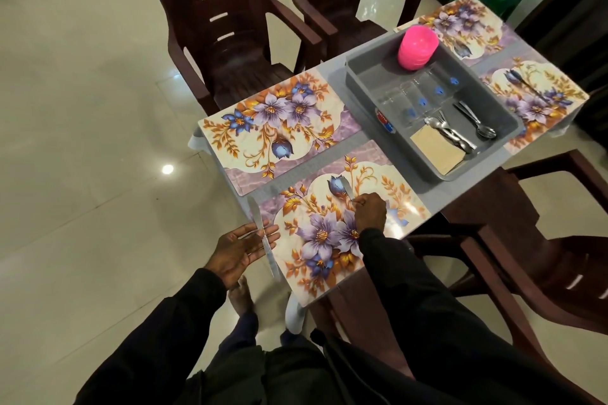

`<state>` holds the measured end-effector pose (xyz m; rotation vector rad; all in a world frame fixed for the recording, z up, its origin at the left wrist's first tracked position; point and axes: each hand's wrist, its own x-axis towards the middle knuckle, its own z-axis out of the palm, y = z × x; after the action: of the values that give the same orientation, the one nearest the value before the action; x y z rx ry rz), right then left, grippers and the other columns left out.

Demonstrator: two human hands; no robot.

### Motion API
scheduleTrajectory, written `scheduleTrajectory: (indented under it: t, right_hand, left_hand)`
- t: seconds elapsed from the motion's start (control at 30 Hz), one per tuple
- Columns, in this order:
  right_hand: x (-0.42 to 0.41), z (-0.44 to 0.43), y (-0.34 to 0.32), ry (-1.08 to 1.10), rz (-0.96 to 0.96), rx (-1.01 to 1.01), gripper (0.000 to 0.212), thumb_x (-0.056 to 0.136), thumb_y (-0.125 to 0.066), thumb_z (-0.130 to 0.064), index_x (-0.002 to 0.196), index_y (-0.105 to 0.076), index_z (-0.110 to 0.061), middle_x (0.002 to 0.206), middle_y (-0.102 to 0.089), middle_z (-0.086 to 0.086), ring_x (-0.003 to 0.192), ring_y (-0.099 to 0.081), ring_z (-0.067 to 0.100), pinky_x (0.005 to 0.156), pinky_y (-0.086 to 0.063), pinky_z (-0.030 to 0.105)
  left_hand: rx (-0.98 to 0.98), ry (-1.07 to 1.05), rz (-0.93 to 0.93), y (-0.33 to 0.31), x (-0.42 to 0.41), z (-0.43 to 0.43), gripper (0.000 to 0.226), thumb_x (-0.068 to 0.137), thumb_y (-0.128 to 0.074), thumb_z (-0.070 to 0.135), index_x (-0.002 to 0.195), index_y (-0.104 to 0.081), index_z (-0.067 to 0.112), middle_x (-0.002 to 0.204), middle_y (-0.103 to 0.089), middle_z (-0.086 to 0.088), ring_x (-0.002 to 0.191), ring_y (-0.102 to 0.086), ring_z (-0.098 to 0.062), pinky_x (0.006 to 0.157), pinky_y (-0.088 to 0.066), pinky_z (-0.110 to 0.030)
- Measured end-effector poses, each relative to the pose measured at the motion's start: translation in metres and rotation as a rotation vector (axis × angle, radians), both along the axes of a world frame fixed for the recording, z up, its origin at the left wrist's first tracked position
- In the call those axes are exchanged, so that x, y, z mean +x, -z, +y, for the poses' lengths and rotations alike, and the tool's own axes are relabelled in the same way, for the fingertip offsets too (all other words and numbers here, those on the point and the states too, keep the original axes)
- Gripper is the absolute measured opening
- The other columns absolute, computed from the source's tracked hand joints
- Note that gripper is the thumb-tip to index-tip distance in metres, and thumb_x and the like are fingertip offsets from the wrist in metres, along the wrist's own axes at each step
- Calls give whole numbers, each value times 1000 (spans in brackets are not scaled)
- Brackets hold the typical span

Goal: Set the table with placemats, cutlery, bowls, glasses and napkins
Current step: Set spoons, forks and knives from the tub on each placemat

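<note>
Grey table [333,79] under four floral placemats [269,128] and a grey tray [431,171].

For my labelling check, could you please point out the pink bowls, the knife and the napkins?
pink bowls [418,43]: head view, top of the stack.
knife [269,255]: head view, on its handle.
napkins [432,145]: head view, on the top sheet.
</note>
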<state>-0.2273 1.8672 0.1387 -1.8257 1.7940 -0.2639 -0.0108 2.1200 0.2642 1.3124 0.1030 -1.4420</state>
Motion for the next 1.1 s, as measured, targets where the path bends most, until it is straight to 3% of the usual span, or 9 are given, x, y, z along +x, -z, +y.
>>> scheduleTrajectory:
  t: [0.23, 0.33, 0.6, 1.1]
  right_hand:
    - [-6, 11, 0, -91, -22, -57, 18, 95, -57, -4, 100, -75, -5, 108, -67, 14, 105, -64, 32, 89, -56, 41]
    - [-6, 12, 1, -92, -38, -53, 19, 96, -56, -5, 102, -74, -5, 109, -68, 14, 107, -64, 32, 91, -54, 40]
    - [-4, 13, 2, -105, -13, -52, 20, 97, -55, -6, 105, -73, -4, 110, -67, 14, 106, -65, 31, 91, -55, 38]
    - [2, 17, -9, -101, 78, -65, 19, 94, -53, 0, 101, -70, 3, 107, -65, 22, 105, -63, 38, 93, -50, 44]
  left_hand:
    - [14, -13, -2, -1, 1, 3, 29, 102, -54, 3, 129, -62, -3, 129, -69, -22, 119, -68, -38, 103, -54, -47]
    - [15, -18, 7, -1, 2, 5, 28, 104, -51, 4, 129, -62, -3, 129, -69, -22, 119, -68, -38, 109, -50, -51]
    - [3, -22, -2, -6, 3, 13, 31, 101, -56, 5, 132, -60, -3, 129, -69, -22, 120, -67, -39, 111, -46, -53]
    - [-64, -64, 60, -12, 27, 34, 32, 102, -53, 2, 133, -58, -3, 131, -68, -21, 120, -68, -35, 103, -54, -44]
